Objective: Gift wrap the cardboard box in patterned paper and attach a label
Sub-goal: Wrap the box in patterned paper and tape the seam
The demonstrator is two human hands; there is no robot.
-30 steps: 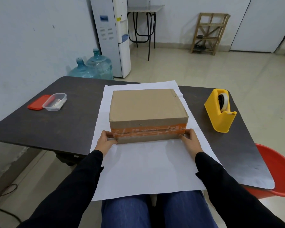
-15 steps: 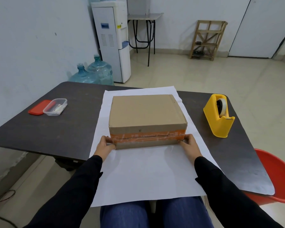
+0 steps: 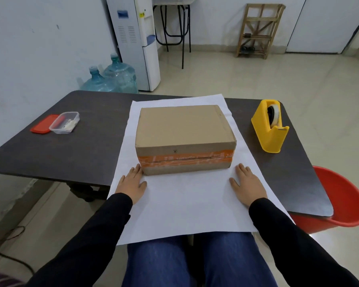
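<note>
Both hands, left hand (image 3: 132, 184) and right hand (image 3: 247, 184), lie flat with fingers spread on the white paper (image 3: 187, 206) beside the cardboard box (image 3: 182, 133) on the tabletop (image 3: 81, 146)

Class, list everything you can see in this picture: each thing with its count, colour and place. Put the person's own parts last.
Table: 1, dark, centre.
Paper: 1, white side up, on table, overhanging the near edge.
Cardboard box: 1, brown with orange tape, on paper.
Tape dispenser: 1, yellow, table right.
Plastic container: 1, clear, table left.
Lid: 1, red, beside container.
Water bottles: 2, blue, floor.
Water dispenser: 1, white, by the wall.
Tub: 1, red, right.
Wooden rack: 1, far wall.
Left hand: flat on paper.
Right hand: flat on paper.
</note>
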